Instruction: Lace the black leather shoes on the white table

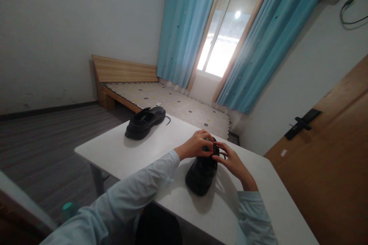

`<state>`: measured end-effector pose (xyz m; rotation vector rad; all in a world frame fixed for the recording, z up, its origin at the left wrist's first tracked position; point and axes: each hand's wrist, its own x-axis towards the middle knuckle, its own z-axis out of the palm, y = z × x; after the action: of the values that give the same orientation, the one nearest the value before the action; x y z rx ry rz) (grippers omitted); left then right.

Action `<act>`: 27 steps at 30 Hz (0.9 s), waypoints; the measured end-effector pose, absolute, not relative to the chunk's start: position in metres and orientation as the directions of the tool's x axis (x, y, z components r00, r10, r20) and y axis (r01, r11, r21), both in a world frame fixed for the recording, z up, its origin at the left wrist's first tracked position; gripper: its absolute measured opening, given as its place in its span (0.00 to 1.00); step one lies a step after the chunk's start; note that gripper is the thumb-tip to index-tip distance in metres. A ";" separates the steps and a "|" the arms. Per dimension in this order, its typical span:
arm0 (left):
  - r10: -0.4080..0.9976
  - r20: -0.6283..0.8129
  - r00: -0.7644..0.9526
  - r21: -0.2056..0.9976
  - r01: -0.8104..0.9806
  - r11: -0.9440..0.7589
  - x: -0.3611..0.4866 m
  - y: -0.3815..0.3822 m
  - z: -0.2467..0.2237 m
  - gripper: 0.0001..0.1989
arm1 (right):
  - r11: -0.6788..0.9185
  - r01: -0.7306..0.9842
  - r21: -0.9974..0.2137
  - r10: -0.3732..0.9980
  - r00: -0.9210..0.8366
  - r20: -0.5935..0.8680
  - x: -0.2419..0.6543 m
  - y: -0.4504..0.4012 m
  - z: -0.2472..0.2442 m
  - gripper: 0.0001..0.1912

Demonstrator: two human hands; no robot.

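Note:
A black lace-up shoe [201, 176] stands on the white table [169, 149], its heel toward me. My left hand [198, 145] reaches over its upper from the left, fingers bent and pinched at the lacing. From the right, my right hand [231, 160] meets it there, thumb and fingertips closed on the black shoelace [222, 155], part of which sticks out by the fingers. The fingers hide most of the lacing and the toe. A second black shoe [145, 122] rests apart at the table's far left, one lace end trailing beside it.
Beyond the table is a bed [178, 103] with a patterned mattress and a wooden headboard [123, 68]. Blue curtains [184, 26] flank a bright window [227, 34]. A wooden door [327, 153] with a black handle stands close on the right. Something green-topped [68, 207] is low at left.

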<state>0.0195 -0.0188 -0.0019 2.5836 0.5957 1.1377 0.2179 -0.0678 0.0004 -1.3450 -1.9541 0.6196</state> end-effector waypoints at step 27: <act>0.422 0.352 0.835 0.904 -0.420 0.077 -0.008 -0.024 0.022 0.16 | 0.294 0.495 -0.817 0.953 -0.219 0.211 0.218 -0.068 -0.002 0.32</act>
<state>-0.0084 -0.0238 0.0221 1.3539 0.0016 0.6309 0.2182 -0.0682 -0.0020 -1.2991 -1.8389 0.8005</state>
